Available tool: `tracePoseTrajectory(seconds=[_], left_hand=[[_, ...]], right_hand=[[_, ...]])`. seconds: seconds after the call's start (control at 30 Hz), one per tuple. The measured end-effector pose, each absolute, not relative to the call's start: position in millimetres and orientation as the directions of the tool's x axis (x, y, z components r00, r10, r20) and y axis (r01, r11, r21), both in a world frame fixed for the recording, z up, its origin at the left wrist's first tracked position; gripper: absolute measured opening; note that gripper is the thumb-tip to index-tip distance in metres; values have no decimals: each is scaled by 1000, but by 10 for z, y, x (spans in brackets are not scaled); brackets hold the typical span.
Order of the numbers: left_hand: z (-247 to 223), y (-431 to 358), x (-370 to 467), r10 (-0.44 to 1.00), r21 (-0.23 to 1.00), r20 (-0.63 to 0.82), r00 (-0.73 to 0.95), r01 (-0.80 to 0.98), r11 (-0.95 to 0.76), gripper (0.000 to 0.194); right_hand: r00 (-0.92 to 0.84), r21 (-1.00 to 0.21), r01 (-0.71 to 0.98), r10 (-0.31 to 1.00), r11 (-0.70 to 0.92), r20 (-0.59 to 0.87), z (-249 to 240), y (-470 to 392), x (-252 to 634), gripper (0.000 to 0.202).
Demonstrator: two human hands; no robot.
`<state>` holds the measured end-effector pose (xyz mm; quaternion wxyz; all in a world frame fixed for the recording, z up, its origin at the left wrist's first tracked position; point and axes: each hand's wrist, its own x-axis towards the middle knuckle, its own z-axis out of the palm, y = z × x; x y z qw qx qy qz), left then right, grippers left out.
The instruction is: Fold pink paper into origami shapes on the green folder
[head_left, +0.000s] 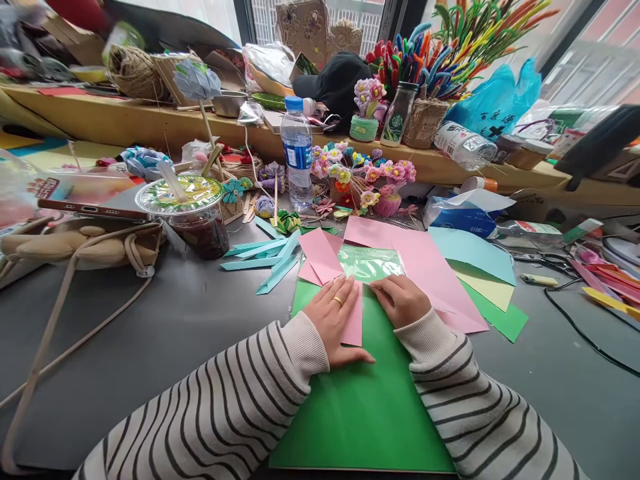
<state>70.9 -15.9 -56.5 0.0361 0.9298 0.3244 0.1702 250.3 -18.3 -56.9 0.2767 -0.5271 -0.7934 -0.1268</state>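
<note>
My left hand (336, 315) lies flat over a narrow pink paper piece (354, 325), thumb out to the side and a gold ring on one finger. Beside the paper's right edge, my right hand (400, 299) is closed in a pinch. A small thin thing shows at its fingertips, too little of it to name. Under both hands is a green sheet (365, 413), with a clear plastic sleeve (373, 261) at its far end. Folded pink pieces (323, 255) rest just beyond my left fingers. A large pink sheet (425, 270) extends beside my right hand.
Folded light-blue strips (273, 257) lie left of the green sheet. A lidded drink cup (187, 213) and a water bottle (297, 157) stand behind. To the right are blue paper (473, 253), scissors (545, 261) and a black cable (580, 330). Handmade flowers (350, 170) line the back.
</note>
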Motion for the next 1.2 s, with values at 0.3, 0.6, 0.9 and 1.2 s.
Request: tracePoseTrajectory(seconds=[0.3,0.6,0.9,1.2], left_hand=[[-500,-134,655,465,261,465,754,385,-885,40],[-174,-54,552,911,982,164,379,26,-187,38],[-351,24,630,893,877,253,373,302,-375,26],[-421,-335,611,639,157,412,650,640,-752,46]], right_hand=[[-102,-244,905,735,348,670,-556,-183,2576,14],[23,-292,907,655,304,755,-488,-180,2611,10],[-2,-314,895,706,318,708,-516,-184,2611,11],[-12,-337,887,744,317,668,-546,-175,2611,13]])
